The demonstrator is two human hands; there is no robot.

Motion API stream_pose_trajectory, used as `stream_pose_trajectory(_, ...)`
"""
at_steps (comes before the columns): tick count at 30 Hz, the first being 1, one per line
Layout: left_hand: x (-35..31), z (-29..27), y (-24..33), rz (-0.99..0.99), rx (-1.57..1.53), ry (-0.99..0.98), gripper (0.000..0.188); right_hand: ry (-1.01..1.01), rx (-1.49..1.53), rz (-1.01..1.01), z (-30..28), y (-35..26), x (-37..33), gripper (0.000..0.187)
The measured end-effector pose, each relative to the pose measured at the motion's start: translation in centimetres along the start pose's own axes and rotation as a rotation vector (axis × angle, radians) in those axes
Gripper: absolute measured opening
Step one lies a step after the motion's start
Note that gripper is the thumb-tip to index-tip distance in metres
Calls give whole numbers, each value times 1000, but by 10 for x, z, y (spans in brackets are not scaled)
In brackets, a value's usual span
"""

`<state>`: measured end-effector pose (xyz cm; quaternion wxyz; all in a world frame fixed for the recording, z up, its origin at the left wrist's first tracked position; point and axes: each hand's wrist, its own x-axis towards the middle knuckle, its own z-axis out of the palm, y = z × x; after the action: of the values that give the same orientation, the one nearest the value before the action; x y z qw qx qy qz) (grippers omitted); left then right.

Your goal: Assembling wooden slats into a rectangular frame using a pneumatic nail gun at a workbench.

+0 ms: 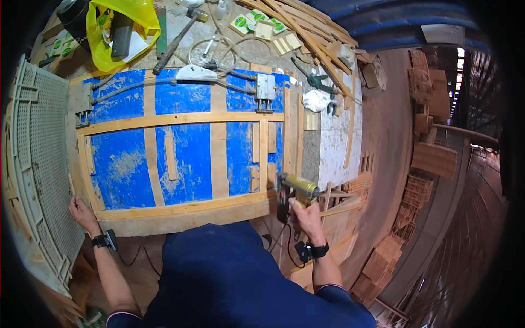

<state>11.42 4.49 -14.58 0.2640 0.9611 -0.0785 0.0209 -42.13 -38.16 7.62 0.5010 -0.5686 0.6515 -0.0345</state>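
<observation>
My right hand [309,221] grips a gold-coloured nail gun [302,186] by its handle, at the near right corner of a wooden frame [188,210]. The gun's black magazine points left, towards the frame's corner. Beside the near left corner is my left hand [83,212], its fingers curled together; whatever they hold, if anything, is too small to make out. Pale wood strips make up the frame, which lies on a scuffed blue work surface [123,183]. A short loose-looking strip [171,157] lies inside it. Two metal clamp cylinders [265,87] sit along the far rail.
A white perforated plastic crate panel [46,147] stands at the left. Farther back are a yellow bag [104,54], a hammer [178,44], hoses and long wood strips [311,35]. Stacked wood pieces [435,158] line the floor at the right.
</observation>
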Motion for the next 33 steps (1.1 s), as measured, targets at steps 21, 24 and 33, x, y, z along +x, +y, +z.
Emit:
stream_pose_trajectory(21,1,3,0,63,32,26,35,-39,-39,128,42,86,-34,26)
stream_pose_trajectory(24,5,2,-10,81,35,34,35,-16,-19,38,46,86,-35,28)
stream_pose_trajectory(33,0,11,-1,80,33,1,35,56,33,-50,47,101,-35,25)
